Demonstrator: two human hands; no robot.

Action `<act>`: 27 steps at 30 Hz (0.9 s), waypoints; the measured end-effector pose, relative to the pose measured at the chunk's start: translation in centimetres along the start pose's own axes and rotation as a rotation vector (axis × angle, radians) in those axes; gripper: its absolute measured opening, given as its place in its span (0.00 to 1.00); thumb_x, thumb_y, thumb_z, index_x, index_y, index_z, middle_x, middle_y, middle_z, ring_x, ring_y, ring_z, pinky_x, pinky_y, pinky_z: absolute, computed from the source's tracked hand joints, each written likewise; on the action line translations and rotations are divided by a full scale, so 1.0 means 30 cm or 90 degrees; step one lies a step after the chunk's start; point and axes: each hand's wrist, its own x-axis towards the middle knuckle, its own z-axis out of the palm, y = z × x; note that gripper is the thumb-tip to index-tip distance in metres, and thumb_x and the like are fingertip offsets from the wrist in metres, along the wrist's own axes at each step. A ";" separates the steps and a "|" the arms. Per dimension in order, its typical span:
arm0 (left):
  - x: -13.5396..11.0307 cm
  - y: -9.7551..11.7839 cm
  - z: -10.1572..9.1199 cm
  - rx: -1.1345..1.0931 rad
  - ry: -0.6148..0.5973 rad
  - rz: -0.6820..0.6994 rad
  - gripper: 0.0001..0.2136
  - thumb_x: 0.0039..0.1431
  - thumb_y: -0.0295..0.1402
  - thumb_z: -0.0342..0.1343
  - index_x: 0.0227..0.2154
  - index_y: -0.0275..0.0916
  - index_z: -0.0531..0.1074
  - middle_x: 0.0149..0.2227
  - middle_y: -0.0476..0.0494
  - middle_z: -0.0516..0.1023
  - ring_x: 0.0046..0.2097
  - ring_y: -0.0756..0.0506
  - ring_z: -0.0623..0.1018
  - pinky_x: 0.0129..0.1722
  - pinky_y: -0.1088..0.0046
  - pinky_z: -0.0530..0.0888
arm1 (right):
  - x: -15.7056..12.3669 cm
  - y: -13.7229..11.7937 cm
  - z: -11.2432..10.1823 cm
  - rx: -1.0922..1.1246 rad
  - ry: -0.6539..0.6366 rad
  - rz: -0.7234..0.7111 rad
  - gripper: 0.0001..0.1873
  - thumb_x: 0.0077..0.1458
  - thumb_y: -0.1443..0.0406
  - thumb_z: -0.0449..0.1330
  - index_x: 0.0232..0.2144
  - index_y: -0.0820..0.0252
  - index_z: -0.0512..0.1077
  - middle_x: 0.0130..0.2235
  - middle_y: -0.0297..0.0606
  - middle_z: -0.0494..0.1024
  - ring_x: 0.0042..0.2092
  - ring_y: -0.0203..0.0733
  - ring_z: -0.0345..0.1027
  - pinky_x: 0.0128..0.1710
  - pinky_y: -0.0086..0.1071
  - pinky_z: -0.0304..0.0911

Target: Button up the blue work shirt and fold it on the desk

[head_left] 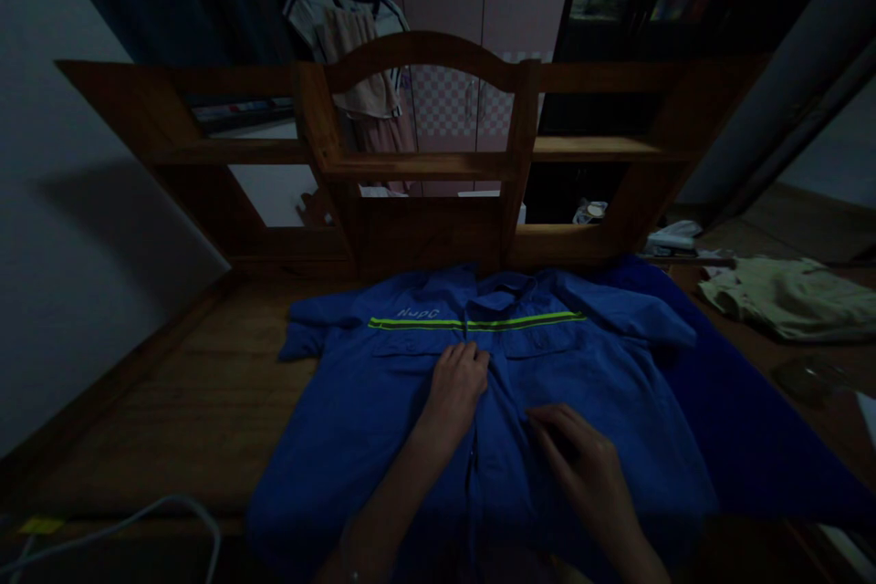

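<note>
A blue work shirt (383,420) with a yellow-green reflective stripe (479,322) across the chest lies face up on a wooden bed platform (205,401), collar toward the headboard. My left hand (457,383) rests on the shirt's button placket below the stripe, fingers curled against the cloth. My right hand (581,461) lies lower and to the right on the shirt front, fingers bent and pressing the fabric near the placket. Neither hand lifts the shirt off the surface.
A wooden headboard with shelves (424,164) stands right behind the shirt. A pale green garment (794,297) lies at the right. A white cable (137,520) loops at the lower left. Clothes on hangers (356,46) hang behind. The room is dim.
</note>
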 end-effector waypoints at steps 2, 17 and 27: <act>-0.008 -0.005 -0.013 -0.033 0.004 0.005 0.06 0.59 0.26 0.51 0.38 0.38 0.70 0.39 0.44 0.71 0.43 0.45 0.71 0.45 0.65 0.68 | -0.001 -0.003 0.000 -0.003 0.002 -0.007 0.08 0.62 0.65 0.52 0.41 0.54 0.70 0.41 0.36 0.74 0.43 0.41 0.68 0.44 0.32 0.63; -0.392 0.071 -0.031 -0.482 -0.035 -0.237 0.11 0.63 0.32 0.46 0.43 0.45 0.72 0.41 0.46 0.72 0.45 0.47 0.73 0.47 0.72 0.70 | -0.110 -0.047 0.101 -0.152 -0.145 -0.190 0.12 0.58 0.73 0.50 0.43 0.58 0.68 0.39 0.42 0.70 0.39 0.41 0.67 0.37 0.33 0.66; -0.368 0.043 -0.017 -0.471 -0.082 -0.214 0.09 0.58 0.26 0.50 0.40 0.44 0.70 0.42 0.47 0.70 0.46 0.47 0.71 0.48 0.71 0.68 | -0.136 -0.033 0.132 -0.106 -0.152 -0.128 0.19 0.60 0.71 0.48 0.53 0.59 0.66 0.43 0.46 0.67 0.43 0.41 0.67 0.41 0.31 0.66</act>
